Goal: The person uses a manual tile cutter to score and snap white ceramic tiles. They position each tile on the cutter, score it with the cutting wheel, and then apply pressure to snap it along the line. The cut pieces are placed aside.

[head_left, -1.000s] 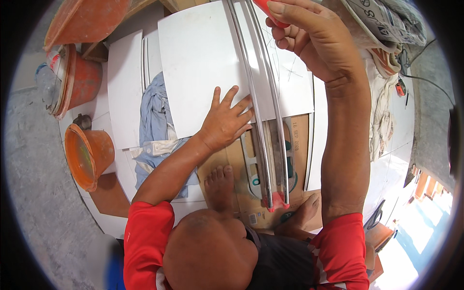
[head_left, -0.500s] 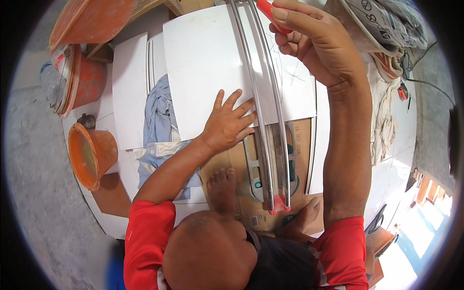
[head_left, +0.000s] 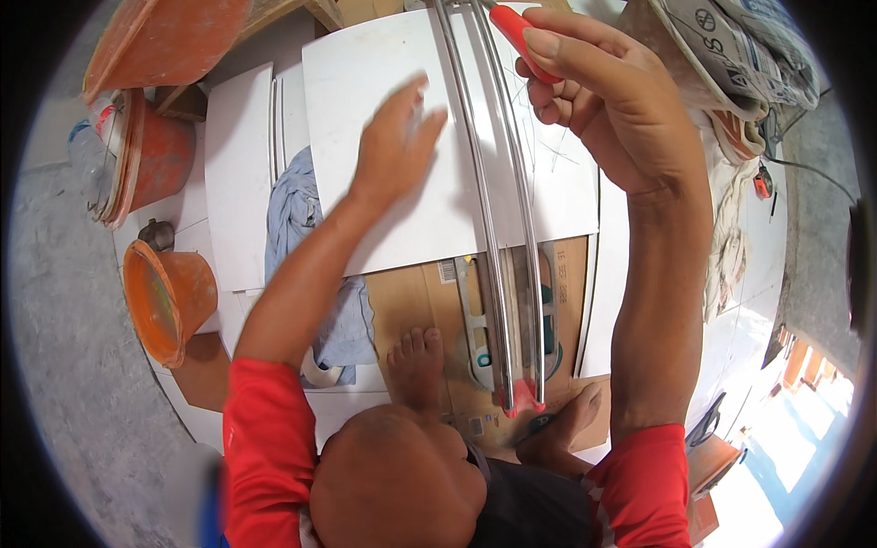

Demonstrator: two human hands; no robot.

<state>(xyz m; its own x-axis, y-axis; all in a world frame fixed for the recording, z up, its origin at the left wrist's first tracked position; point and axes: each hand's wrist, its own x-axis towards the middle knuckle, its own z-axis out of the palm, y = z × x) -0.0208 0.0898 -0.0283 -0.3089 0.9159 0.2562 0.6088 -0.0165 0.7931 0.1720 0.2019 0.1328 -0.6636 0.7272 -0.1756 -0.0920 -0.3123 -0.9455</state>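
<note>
A manual tile cutter with two shiny rails (head_left: 488, 215) stands in front of me, its red end bracket (head_left: 524, 398) near my feet. Under the rails lies a large white tile (head_left: 416, 215), reaching out to both sides. My right hand (head_left: 626, 105) is closed around the cutter's red handle (head_left: 519, 41) at the far end of the rails. Over the tile, left of the rails, is my left hand (head_left: 397, 142), slightly blurred, its fingers stretched out and holding nothing. Whether it touches the tile is unclear. The cutter's base rests on brown cardboard (head_left: 416, 301).
Blue cloth (head_left: 343, 320) lies beside the tile, near another white tile (head_left: 233, 173). Orange buckets (head_left: 196, 288) stand at the left. A printed sack (head_left: 767, 55) and a pale cloth (head_left: 726, 219) are at the right. My bare feet (head_left: 416, 365) flank the cutter's near end.
My left hand has moved off its place beside the rails, farther away and to the left. The tile's near edge sits slightly lower in view. My right hand still grips the handle.
</note>
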